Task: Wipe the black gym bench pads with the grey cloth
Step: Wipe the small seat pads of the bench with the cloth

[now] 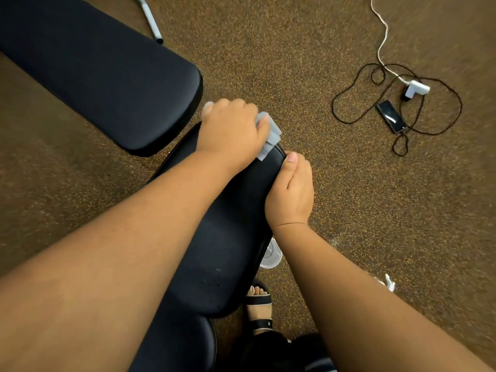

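A long black bench pad [230,237] runs from the bottom of the view up to the middle. My left hand [233,130] presses a crumpled grey cloth [271,135] onto the pad's far end, with the cloth sticking out on the hand's right side. My right hand [292,191] grips the pad's right edge near that same end, thumb on top. A second, wider black pad [107,76] lies at the upper left, apart from both hands. Another small black pad [182,345] shows at the bottom, partly hidden by my left forearm.
The floor is brown speckled rubber [349,210]. A phone [391,116] with tangled black and white cables and a white plug [416,88] lies at the upper right. A clear plastic cup [272,255] stands under the pad's right edge. My sandalled foot [259,304] is below it. A metal bar [151,18] lies at the top.
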Demonstrator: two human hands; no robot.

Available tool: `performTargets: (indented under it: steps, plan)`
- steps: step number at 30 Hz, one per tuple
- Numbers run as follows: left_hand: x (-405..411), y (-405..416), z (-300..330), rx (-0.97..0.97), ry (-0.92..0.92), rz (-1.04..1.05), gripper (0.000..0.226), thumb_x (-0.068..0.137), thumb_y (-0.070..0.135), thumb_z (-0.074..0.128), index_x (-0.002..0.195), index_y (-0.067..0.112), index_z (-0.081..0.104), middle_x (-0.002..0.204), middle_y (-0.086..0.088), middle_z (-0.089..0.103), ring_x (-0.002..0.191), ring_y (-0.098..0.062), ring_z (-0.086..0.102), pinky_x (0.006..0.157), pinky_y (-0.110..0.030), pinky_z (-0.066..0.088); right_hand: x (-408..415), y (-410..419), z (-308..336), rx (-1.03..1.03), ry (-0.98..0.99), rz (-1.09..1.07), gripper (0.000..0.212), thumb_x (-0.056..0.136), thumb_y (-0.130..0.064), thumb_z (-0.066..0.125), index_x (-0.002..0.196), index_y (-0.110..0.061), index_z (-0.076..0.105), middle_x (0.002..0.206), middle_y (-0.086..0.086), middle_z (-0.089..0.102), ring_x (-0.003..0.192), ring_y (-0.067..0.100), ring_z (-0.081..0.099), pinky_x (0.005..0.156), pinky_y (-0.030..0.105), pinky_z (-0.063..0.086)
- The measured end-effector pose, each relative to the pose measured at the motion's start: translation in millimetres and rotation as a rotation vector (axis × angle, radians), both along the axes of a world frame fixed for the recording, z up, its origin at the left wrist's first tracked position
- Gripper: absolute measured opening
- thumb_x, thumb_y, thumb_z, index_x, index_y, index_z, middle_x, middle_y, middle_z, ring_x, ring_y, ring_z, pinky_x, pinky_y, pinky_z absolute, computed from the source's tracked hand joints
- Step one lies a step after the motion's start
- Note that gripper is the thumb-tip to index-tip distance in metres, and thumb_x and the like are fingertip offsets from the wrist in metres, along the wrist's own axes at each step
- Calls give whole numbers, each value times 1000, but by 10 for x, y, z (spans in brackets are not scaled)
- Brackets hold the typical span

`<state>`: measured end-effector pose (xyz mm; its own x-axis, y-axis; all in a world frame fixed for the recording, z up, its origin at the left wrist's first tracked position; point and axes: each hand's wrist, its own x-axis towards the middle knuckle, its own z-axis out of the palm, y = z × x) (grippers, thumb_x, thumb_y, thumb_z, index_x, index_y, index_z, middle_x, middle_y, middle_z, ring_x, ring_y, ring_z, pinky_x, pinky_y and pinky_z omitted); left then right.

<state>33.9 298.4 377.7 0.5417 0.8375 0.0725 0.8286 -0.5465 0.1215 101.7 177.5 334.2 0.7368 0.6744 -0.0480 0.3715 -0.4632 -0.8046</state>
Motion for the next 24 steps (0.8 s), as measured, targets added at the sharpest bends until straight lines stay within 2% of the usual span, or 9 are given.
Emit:
performTargets:
  steps: [2,4,6,9,11,15,18,20,24]
  plan:
    - [27,8,17,-6,-34,-181,38,96,39,34,76,15,56,88,-10,64,86,-33,56,77,-40,36,1,4,5,9,6,-1,44,101,-37,19,98,-12,56,94,4,56,89,21,49,78,34,37]
    - [-6,62,36,-40,-81,-266,37,96,42,32,70,20,47,84,-8,62,84,-33,56,73,-38,35,0,1,18,18,14,-5,41,102,-32,22,99,-10,58,95,5,56,91,23,50,79,34,37]
    - [-97,162,9,-102,-125,-184,38,96,44,30,70,21,46,84,-7,61,86,-32,56,68,-36,33,-6,-1,31,21,18,-8,40,101,-31,24,102,-10,59,97,5,57,93,22,50,80,32,36]
    - [-233,282,-66,-203,-162,95,42,96,42,32,65,17,42,76,-3,52,79,-30,52,60,-34,28,3,-12,26,14,15,4,40,102,-32,23,101,-12,58,94,1,54,88,17,48,77,29,35]
    - [-207,246,-61,-172,-149,117,42,95,40,34,60,17,36,70,0,46,74,-29,48,59,-34,25,7,-15,10,14,14,6,40,102,-33,23,99,-13,57,93,-1,53,86,15,47,75,29,35]
    - [5,45,-17,-3,-111,-130,32,92,37,39,65,21,46,77,-8,61,78,-34,56,64,-33,25,11,-9,-9,41,2,4,39,102,-31,24,97,-11,57,92,0,52,87,19,48,76,30,35]
    - [53,-27,-23,39,-122,-284,34,93,39,41,63,24,41,71,-5,59,71,-32,55,64,-33,23,11,-4,-14,39,8,10,37,102,-30,24,92,-12,54,89,-2,50,85,19,47,75,30,34]
    - [-9,25,-29,21,-142,-218,38,95,43,37,63,22,40,72,-4,57,75,-32,54,64,-35,30,9,-11,-21,33,-3,4,39,102,-31,24,97,-11,57,91,2,53,86,17,47,75,26,33]
    - [-149,126,-82,-64,-196,149,37,94,43,34,67,19,42,85,-9,62,84,-35,55,69,-38,37,8,-19,-19,30,-10,3,42,101,-34,23,99,-12,58,93,1,54,85,15,46,74,24,31]
